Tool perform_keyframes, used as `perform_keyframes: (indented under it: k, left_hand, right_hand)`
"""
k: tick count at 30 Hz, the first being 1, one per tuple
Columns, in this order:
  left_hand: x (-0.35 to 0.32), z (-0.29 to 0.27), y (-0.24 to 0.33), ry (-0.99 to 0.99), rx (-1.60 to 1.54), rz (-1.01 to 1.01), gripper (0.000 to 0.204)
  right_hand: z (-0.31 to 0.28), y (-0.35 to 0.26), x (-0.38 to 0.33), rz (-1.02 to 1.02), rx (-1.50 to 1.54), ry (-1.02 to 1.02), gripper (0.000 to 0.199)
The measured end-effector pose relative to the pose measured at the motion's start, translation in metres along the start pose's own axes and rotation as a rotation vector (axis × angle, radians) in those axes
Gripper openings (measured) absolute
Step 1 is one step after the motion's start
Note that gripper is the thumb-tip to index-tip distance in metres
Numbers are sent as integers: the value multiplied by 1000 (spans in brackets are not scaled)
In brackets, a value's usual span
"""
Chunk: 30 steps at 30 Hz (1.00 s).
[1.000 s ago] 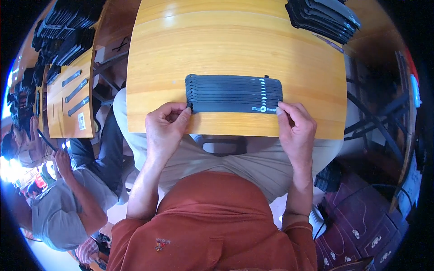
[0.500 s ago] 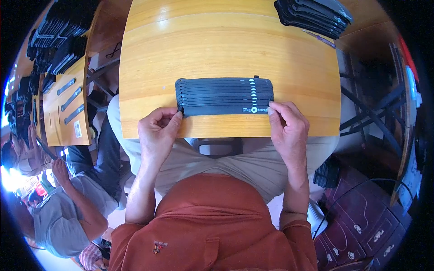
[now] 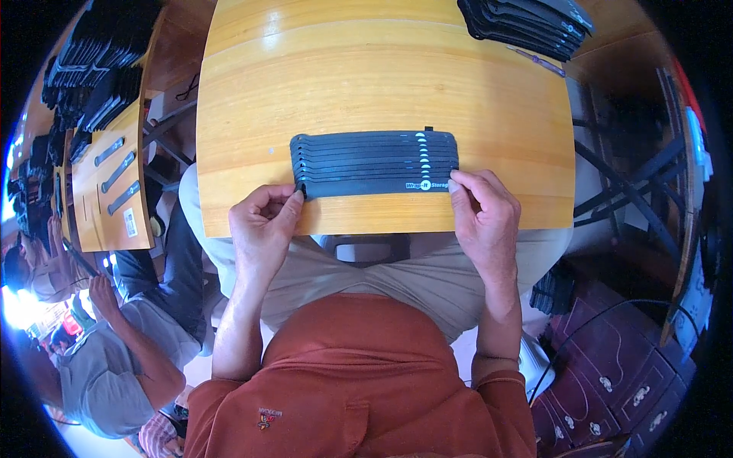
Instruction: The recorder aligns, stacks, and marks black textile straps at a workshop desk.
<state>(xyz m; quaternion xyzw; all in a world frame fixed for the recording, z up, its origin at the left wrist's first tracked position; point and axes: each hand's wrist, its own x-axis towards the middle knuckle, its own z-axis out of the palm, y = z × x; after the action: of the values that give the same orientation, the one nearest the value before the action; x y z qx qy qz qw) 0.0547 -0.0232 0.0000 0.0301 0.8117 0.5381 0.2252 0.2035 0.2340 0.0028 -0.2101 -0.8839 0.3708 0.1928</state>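
A fanned row of several dark fabric straps [image 3: 359, 163] lies overlapping near the front edge of the wooden table [image 3: 328, 69]. Each strap has a pale printed mark toward its right end, and the marks line up in a column. At the left end of the nearest strap, thumb and index finger of my left hand [image 3: 262, 223] pinch its dark tip. My right hand [image 3: 490, 210] grips that same strap's right end between thumb and fingertips, covering part of the print. A small black tab [image 3: 429, 129] sticks out past the far edge of the row.
A thick pile of dark straps [image 3: 523, 29] lies at the table's far right corner, beside a thin purple tool [image 3: 538, 61]. To the left, another table [image 3: 99, 225] holds single straps and tall stacks; a co-worker [image 3: 114, 374] sits there. A dark red cabinet [image 3: 603, 359] stands at lower right.
The table and straps have shifted very slightly left in the view. Both hands keep their hold on the nearest strap's ends.
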Motion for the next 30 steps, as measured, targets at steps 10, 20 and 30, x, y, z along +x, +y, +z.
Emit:
perform_keyframes:
  k: [10,20,30]
  left_hand:
    - [-1,1,4,13,34,4,10]
    - [-1,0,3,1,28,6,10]
    - [-2,0,6,19,60,-10,12]
  right_hand:
    - [1,2,1,-31,18,17,9]
    - [-1,-3,3,11,-17,-21,9]
    - [-1,-5,5,35,17,-17,10]
